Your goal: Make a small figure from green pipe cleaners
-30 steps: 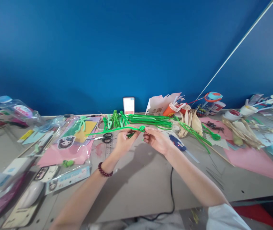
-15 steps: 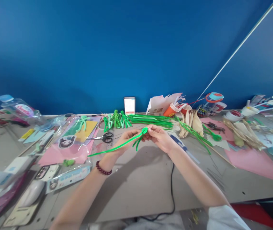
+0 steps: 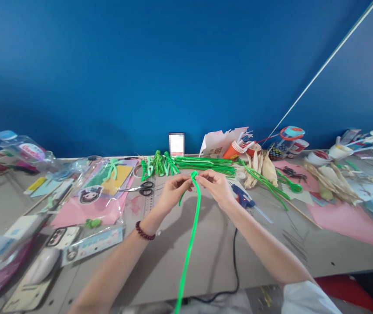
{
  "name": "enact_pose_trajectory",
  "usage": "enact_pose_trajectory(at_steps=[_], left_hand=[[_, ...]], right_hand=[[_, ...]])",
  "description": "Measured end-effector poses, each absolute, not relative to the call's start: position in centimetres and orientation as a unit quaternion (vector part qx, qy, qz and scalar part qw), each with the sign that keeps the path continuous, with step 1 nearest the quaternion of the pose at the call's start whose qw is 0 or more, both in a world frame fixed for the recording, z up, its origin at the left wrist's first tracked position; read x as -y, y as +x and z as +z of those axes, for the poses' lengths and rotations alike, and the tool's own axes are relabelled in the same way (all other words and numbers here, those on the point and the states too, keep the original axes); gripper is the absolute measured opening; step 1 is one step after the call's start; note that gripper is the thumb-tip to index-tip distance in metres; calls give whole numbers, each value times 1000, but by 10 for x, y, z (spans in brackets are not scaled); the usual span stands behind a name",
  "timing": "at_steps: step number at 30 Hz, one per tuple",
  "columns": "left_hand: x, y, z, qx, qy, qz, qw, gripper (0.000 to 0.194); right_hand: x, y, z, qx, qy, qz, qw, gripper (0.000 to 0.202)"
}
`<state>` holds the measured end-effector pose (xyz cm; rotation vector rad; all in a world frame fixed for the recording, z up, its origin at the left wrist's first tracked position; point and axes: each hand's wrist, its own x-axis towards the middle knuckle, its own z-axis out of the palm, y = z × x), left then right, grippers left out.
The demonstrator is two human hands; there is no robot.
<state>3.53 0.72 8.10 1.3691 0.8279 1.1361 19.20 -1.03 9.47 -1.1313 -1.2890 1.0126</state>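
1. Wall (image 3: 140, 78) in plain blue fills the far side of the scene.
2. Grey table (image 3: 160, 270) spreads in front of it, crowded with craft supplies at left and right.
3. One long green stem (image 3: 191, 240) is at the centre, held up by its far end; its length sweeps near and leaves the view at the bottom.
4. Behind the hands, a bundle of green stems (image 3: 206, 164) lies along the table's far side.
5. The left hand (image 3: 173, 192) and right hand (image 3: 217, 187) face each other, each pinching the held stem's far end between thumb and fingers, one from either side.
6. A blue glue gun (image 3: 243, 196) lies just beyond the right forearm; black-handled scissors (image 3: 146, 188) lie left of the left hand.
7. Between the fingertips sits a small coil (image 3: 194, 174). Good handling probably means one hand pins it flat while the other guides the long part round, snug and without kinks.
8. Below the left fingers hangs a short green end (image 3: 181, 199), best left out of the turns; where it joins is hidden.
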Motion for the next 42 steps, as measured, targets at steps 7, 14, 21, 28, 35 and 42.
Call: enact_pose_trajectory(at_steps=[7, 14, 21, 28, 35, 42], left_hand=[[-5, 37, 73, -355, 647, 482, 473, 23], [-1, 37, 82, -339, 602, 473, 547, 29], [-2, 37, 81, -306, 545, 456, 633, 28], [-3, 38, 77, -342, 563, 458, 597, 29], [0, 37, 80, -297, 564, 457, 621, 29], [-2, 38, 79, -341, 603, 487, 532, 29]], right_hand=[[10, 192, 89, 594, -493, 345, 534, 14], [18, 192, 102, 649, -483, 270, 523, 13], [14, 194, 103, 546, -471, 459, 519, 16], [12, 195, 102, 438, -422, 597, 522, 22], [14, 194, 106, 443, -416, 607, 512, 26], [15, 192, 102, 548, -468, 442, 535, 20]])
